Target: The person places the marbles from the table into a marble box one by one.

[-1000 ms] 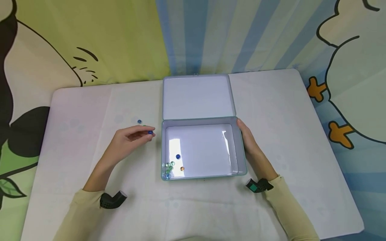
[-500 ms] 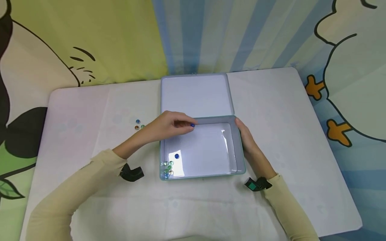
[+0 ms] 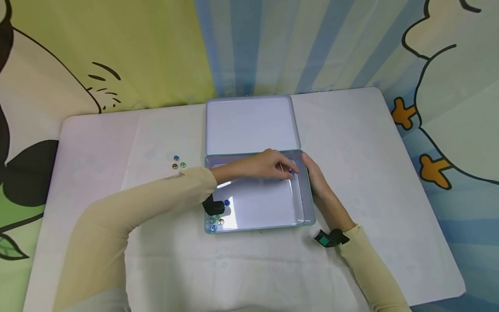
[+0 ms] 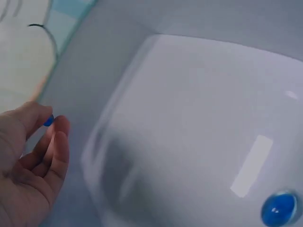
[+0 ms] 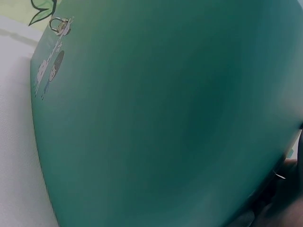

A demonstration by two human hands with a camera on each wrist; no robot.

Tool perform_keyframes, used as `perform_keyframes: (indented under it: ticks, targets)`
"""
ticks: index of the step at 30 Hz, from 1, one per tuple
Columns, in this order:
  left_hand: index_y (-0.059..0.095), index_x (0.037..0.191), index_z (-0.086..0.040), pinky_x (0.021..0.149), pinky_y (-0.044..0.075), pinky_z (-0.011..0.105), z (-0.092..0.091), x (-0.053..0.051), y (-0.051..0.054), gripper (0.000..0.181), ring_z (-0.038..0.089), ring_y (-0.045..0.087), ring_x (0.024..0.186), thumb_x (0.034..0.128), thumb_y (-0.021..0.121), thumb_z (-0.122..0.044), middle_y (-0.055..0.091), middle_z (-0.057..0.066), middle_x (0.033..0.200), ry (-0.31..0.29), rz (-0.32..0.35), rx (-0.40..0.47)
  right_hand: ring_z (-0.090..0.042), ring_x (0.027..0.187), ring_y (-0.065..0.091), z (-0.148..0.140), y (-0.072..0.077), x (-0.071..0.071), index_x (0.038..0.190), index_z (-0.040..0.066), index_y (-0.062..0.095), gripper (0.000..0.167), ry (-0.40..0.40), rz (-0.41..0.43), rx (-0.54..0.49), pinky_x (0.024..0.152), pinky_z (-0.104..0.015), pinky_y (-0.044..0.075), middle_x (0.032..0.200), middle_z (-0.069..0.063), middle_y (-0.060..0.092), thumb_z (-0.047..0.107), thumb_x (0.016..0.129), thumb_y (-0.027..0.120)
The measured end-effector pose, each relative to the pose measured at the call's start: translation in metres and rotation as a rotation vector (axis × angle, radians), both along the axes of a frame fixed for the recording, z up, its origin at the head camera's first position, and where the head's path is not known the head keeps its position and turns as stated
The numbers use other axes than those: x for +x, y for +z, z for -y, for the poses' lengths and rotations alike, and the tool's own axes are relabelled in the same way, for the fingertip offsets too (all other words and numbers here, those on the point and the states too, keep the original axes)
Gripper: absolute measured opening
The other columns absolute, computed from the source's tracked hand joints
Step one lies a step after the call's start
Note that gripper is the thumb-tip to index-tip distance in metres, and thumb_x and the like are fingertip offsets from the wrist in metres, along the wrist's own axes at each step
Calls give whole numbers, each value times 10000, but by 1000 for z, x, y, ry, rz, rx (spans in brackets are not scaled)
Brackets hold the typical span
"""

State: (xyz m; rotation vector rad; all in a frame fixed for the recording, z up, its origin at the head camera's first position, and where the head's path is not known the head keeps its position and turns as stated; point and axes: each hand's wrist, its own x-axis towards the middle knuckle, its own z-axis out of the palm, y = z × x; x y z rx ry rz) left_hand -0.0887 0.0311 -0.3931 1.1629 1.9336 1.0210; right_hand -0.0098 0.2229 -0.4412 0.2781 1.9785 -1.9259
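Note:
In the head view my left hand [image 3: 269, 164] is over the far right part of the open box [image 3: 257, 227], pinching a dark blue marble [image 3: 291, 171] between thumb and fingertips. The left wrist view shows the same blue marble [image 4: 49, 121] held by the hand [image 4: 33, 161] beside the box wall. My right hand [image 3: 320, 184] grips the box's right side near the hinge. Another blue marble [image 3: 227, 203] lies inside the box at the left, and several green, clear and blue marbles sit in its near left corner, partly hidden by the wrist camera.
The box lid [image 3: 251, 123] lies folded back on the far side. Left of the box, a blue marble [image 3: 176, 158], an orange-brown marble [image 3: 175, 166] and a green marble [image 3: 183, 165] rest on the white table [image 3: 234, 268]. A patterned curtain [image 3: 156, 52] hangs behind.
My left hand has carried the blue marble from the table left of the box rightward over the box, uncovering the marbles on the table. My right hand has stayed on the box's side.

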Motion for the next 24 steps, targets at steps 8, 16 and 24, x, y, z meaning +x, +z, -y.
perform_keyframes:
  ticks: [8,16,24]
  targets:
    - [728,1121,-73,706,438,98,-17,9,-28,235,17,583,790,903,653,-118,735,25,966,-40,-86,-77,-181,991,469,0,0,-1,1509,91,249,737,24,-12,9,798,-275,460,1195,-99,410,610,988,197]
    - [732,1121,-83,662,418,91,-21,10,-30,236,-1,556,732,899,660,-117,738,28,911,-37,-101,-112,-207,1001,443,1,0,0,1510,104,249,743,8,4,1,798,-295,445,1195,-104,393,622,978,223]
    - [731,1122,-83,636,407,92,-22,10,-33,235,6,542,700,898,666,-108,736,31,891,-33,-102,-112,-180,984,446,1,1,0,1500,107,260,742,6,5,-15,807,-298,434,1152,-74,404,629,975,235]
